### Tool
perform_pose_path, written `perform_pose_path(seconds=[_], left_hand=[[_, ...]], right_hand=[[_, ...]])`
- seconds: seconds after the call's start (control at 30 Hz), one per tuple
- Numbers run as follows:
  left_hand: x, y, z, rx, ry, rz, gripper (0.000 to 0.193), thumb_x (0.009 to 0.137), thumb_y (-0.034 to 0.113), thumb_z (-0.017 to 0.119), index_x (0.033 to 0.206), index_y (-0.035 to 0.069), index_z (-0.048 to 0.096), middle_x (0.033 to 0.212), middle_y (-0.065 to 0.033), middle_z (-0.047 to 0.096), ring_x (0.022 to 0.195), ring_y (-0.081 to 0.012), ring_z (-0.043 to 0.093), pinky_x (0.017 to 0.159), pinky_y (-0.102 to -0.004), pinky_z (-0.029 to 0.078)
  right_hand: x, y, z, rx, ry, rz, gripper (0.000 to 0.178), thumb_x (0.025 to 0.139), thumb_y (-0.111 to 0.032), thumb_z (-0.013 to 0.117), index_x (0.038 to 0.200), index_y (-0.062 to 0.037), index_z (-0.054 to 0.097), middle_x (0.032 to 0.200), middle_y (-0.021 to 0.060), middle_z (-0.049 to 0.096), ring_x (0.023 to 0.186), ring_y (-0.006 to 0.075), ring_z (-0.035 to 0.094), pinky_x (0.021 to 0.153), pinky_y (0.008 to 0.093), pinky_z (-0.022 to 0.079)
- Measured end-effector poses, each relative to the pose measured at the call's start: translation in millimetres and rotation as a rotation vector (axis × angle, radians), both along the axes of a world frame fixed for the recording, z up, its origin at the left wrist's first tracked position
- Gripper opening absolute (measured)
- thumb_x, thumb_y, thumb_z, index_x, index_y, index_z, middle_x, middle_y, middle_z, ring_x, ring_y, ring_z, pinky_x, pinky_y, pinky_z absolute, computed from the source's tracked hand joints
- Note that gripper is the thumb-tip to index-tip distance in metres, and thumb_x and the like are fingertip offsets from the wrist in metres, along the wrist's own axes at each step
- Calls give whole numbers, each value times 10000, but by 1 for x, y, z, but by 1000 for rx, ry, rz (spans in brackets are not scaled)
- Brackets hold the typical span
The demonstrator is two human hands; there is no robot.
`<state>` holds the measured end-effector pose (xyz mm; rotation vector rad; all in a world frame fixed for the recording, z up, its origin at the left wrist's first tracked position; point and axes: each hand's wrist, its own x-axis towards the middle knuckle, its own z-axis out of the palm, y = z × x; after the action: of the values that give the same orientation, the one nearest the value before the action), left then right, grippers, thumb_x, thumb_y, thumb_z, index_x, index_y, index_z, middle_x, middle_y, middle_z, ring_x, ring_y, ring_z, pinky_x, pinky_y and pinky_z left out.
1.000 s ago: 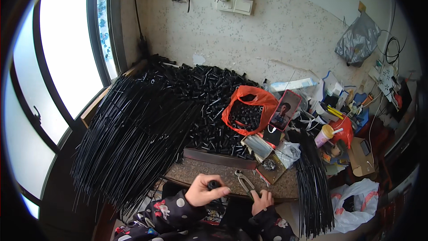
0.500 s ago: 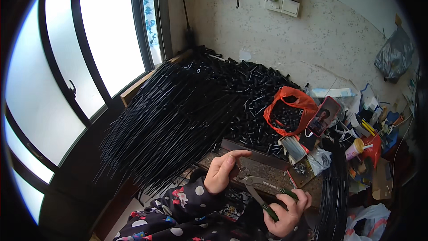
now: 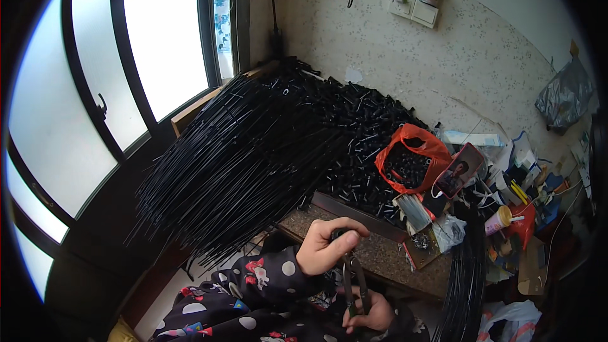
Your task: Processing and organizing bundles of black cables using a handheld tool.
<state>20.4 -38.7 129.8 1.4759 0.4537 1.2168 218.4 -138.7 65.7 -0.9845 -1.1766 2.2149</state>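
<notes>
My right hand (image 3: 373, 313) is wrapped round the handles of a pair of pliers (image 3: 356, 285), low in front of me. The pliers stand nearly upright with their jaws up against my left hand (image 3: 329, 247). My left hand is closed, thumb and forefinger bent over a small dark piece (image 3: 339, 234) whose kind I cannot make out. Its far end and the tips of the jaws are mostly hidden by my fingers. Behind my hands runs the speckled table edge (image 3: 386, 259), with a long dark metal bar (image 3: 361, 214) lying along it.
Thin black rods (image 3: 228, 177) form a large heap at left. Short black tubes (image 3: 361, 120) are piled behind. An orange bag (image 3: 415, 152) holds small dark parts. A phone (image 3: 459, 168), a cup (image 3: 498, 220) and clutter lie right, near a hanging bundle of black strands (image 3: 465, 285).
The pliers have swung from slanting down to the right to nearly upright. My right hand has moved left and down, and its grip has drawn the handles closer together. My left hand has shifted slightly right.
</notes>
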Motion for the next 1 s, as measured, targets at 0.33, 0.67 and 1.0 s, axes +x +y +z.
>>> perform_pose_path(seconds=[0.33, 0.67, 1.0], left_hand=[[-3, 3, 0, -108, -73, 42, 279, 804, 230, 598, 917, -25, 579, 697, -20, 577, 644, -63, 517, 591, -208, 409], [-4, 11, -17, 29, 66, 75, 501, 544, 315, 815, 854, 4, 574, 718, -53, 589, 657, -91, 546, 605, -222, 428], [6, 9, -10, 188, 113, 45, 569, 514, 355, 828, 879, 8, 563, 585, 12, 521, 519, -48, 474, 480, -195, 357]], right_hand=[[3, 1, 29, -20, -176, -117, 404, 688, -54, 618, 1051, 6, 453, 692, 118, 553, 572, 200, 572, 561, 291, 446], [-7, 7, 44, 1383, -756, -529, 406, 753, -209, 622, 1046, 39, 489, 697, 130, 584, 588, 225, 581, 536, 298, 470], [-14, 6, 31, 631, -273, -191, 360, 804, -153, 565, 1091, 29, 449, 702, 96, 581, 559, 164, 561, 506, 263, 432]])
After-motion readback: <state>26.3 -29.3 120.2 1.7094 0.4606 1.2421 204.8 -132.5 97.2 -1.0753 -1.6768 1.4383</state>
